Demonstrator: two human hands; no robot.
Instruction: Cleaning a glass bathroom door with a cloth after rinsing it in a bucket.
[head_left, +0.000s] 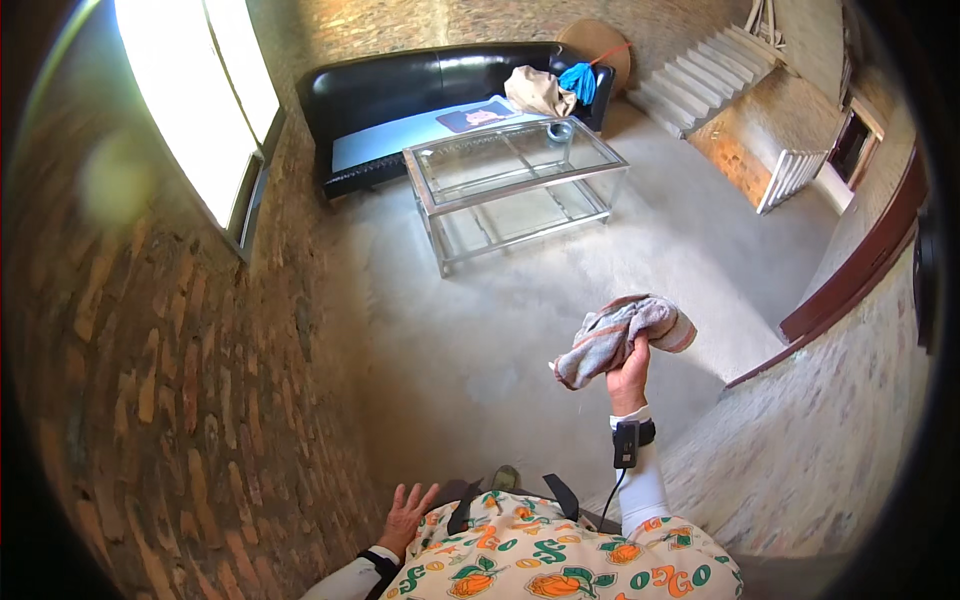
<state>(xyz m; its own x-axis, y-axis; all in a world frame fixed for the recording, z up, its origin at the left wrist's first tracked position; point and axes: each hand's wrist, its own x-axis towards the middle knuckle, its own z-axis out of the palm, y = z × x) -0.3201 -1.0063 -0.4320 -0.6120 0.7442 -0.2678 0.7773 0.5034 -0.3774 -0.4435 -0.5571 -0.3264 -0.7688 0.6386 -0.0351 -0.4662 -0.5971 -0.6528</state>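
A crumpled grey cloth (600, 343) with reddish stripes is bunched in my right hand (630, 373), held out in front of me above the concrete floor (480, 360). The cloth hides most of that hand's fingers. Low at my left side, my left hand (409, 514) has its fingers apart and holds nothing. It is beside the printed apron (525, 555) on my body. A black device (627, 444) with a cable is strapped to my right wrist.
Ahead stands a glass-topped metal coffee table (517, 161) with a round glass dish (559, 133) on it. Behind it is a black leather sofa (375, 90) bearing a beige bundle (536, 90) and blue cloth (578, 81). A brick wall (225, 390) runs along my left; stairs (705, 75) rise at the far right.
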